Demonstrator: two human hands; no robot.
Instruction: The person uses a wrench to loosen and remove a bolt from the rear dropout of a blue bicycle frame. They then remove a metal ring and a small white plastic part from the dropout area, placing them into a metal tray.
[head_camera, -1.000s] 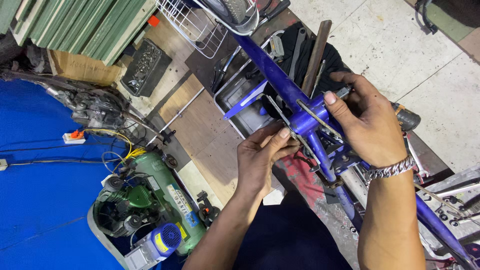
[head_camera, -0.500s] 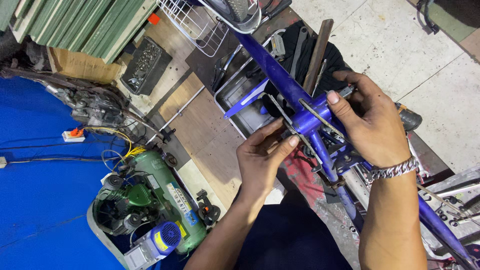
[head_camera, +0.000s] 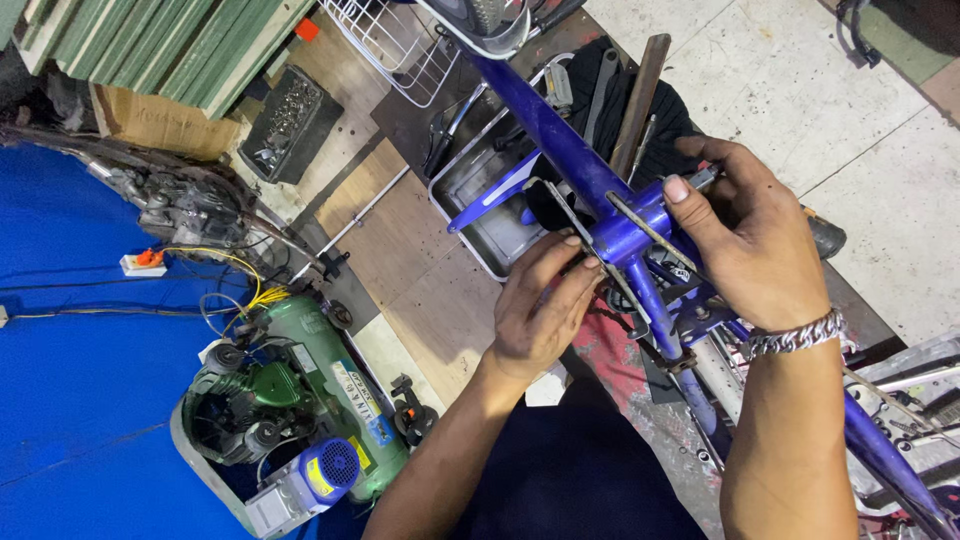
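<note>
Far left is a blue tarp (head_camera: 70, 400) on the floor w/ a green air compressor (head_camera: 300, 390) parked on its edge, prob just stashed out of the way. Above that, a black crate of metal bits (head_camera: 290, 120) and a white wire basket (head_camera: 385, 40).

Mid frame there's a steel tray (head_camera: 480, 215) w/ tools sitting under the bike, close enough to grab from.

Then the main thing: a blue bike frame (head_camera: 560, 140) running diagonally from top centre down to bottom right. Left hand (head_camera: 540, 310) comes up from below, fingers pinched narrow on a thin metal rod or cable bit (head_camera: 560, 205) right at the frame joint. Looks like it's steadying that end. Can't tell exactly what the part is, too thin.

Right hand (head_camera: 750, 245) w/ a silver chain bracelet (head_camera: 795, 335) is curled over the joint from the other side, thumb pressing on the tube, fingers wrapped round; whatever's under the palm is hidden. Seems to brace the frame so it doesn't twist.

Far right is pale tiled floor (head_camera: 800, 70).
</note>
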